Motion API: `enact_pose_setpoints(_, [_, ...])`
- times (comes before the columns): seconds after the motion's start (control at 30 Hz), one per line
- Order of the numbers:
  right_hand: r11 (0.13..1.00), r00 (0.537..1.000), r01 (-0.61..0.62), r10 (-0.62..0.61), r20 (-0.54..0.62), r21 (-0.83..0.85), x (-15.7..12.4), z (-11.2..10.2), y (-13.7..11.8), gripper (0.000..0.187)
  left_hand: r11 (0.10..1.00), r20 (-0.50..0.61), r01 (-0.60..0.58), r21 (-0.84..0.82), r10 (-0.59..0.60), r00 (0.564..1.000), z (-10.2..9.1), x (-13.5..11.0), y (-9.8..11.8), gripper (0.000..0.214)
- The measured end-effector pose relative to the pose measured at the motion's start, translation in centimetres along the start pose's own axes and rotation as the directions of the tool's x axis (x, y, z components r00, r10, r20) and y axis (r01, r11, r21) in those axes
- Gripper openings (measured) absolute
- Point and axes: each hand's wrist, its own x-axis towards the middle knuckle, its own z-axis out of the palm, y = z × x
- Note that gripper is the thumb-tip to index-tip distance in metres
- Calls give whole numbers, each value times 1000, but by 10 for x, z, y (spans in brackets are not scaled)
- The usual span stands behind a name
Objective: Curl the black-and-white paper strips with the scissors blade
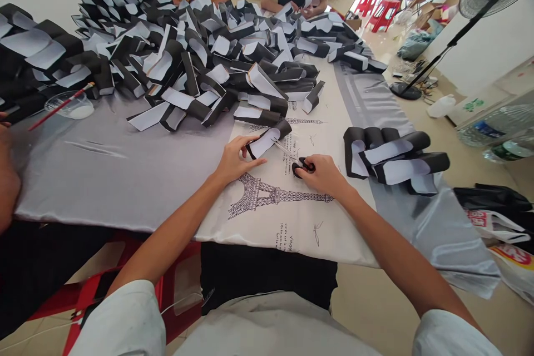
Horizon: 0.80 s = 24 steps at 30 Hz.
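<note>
My left hand [236,161] pinches one end of a black-and-white folded paper piece [266,143] above the printed tablecloth [250,233]. In my right hand [322,174] is a pair of scissors [303,166], its black handles round my fingers. The blades point up and left, and their tips reach the white face of the paper piece. Whether the blades are cutting into it I cannot tell. Beyond my hands lies a large heap of similar black-and-white pieces [258,101]. A smaller stack of pieces [396,158] rests to the right of my right hand.
On the left, a clear bowl [81,111] of white stuff has a red brush [62,105] across it. Another person's arm [7,172] rests at the left edge. Two people sit across the table. A standing fan [446,47] and water bottles [484,130] are at the right.
</note>
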Motion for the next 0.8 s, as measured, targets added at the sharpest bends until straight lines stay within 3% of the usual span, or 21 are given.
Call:
enact_pose_setpoints(0.43, [997, 1000, -28, 28, 2, 72, -1, -1, 0, 45, 999, -22, -31, -20, 31, 999, 1, 0, 0, 78])
enact_pose_setpoints(0.8, [1000, 999, 21, -21, 47, 16, -2, 3, 1, 42, 1000, -17, -27, -14, 26, 1000, 1, 0, 1, 79])
